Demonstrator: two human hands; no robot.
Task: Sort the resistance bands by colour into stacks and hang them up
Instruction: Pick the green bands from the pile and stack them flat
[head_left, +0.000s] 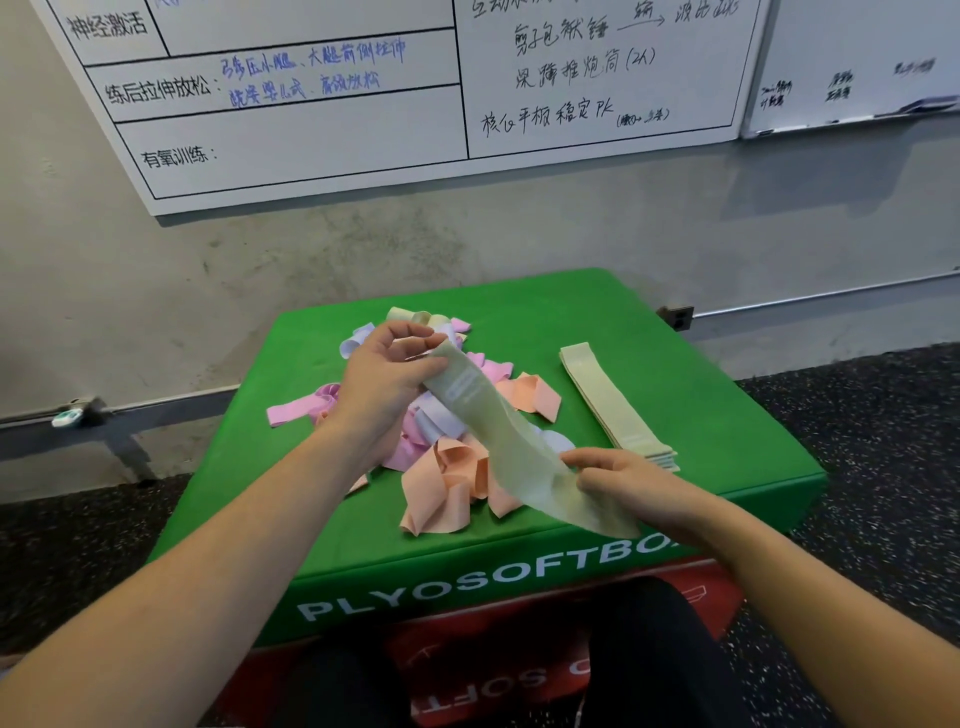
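Observation:
A pale green resistance band (498, 431) is stretched between my two hands above the pile. My left hand (382, 384) pinches its far end. My right hand (623, 483) grips its near end. Under them lies a jumbled pile of bands (447, 467) in pink, orange, lilac and pale green on the green soft box (727, 426). To the right of the pile, a neat stack of pale green bands (608, 400) lies flat on the box.
The green box sits on a red box (696, 597) against a concrete wall. A whiteboard (311, 130) hangs on the wall above. Dark speckled floor (857, 441) lies on both sides. My knees are below the box's front edge.

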